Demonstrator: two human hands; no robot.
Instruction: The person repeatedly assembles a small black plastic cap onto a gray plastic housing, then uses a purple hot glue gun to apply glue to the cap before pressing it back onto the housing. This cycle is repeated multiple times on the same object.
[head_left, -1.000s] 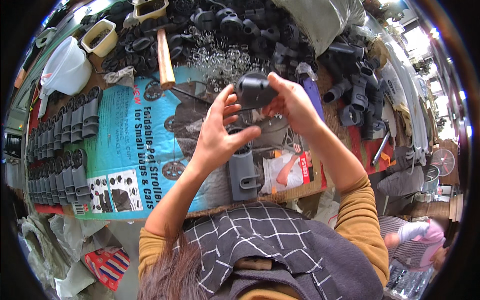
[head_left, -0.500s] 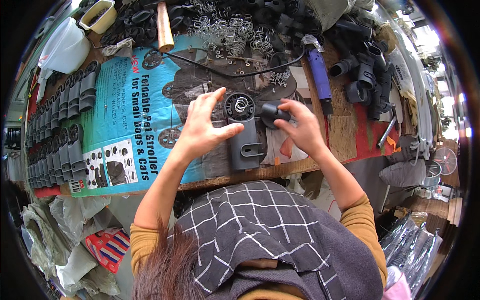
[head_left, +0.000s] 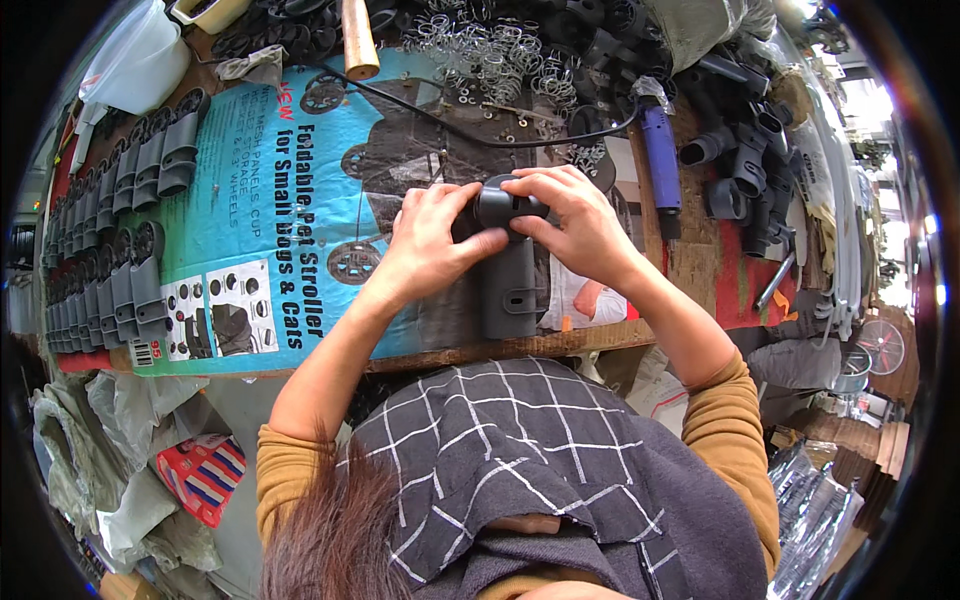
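A dark grey plastic joint housing (head_left: 511,287) lies near the table's front edge, with a small slotted tab at its near end. Over its round far end sits a black round cap (head_left: 495,203). My left hand (head_left: 428,243) is closed around the left side of that joint, thumb and fingers against the round end. From the right, my right hand (head_left: 580,222) pinches the cap between thumb and fingers. Whatever lies under the cap is hidden. Beyond my hands is a heap of wire coil springs (head_left: 480,55).
Rows of finished-looking grey joints (head_left: 130,185) stand at the left on a printed blue cardboard sheet (head_left: 225,190). A purple power screwdriver (head_left: 660,160) with a black cable, a hammer handle (head_left: 358,40), a white tub (head_left: 140,60) and piled black fittings (head_left: 745,150) surround the work spot.
My right hand has brought the black cap leftward onto the housing's round end, covering the spring that showed there. My left hand has moved in from beside the housing and closed on it.
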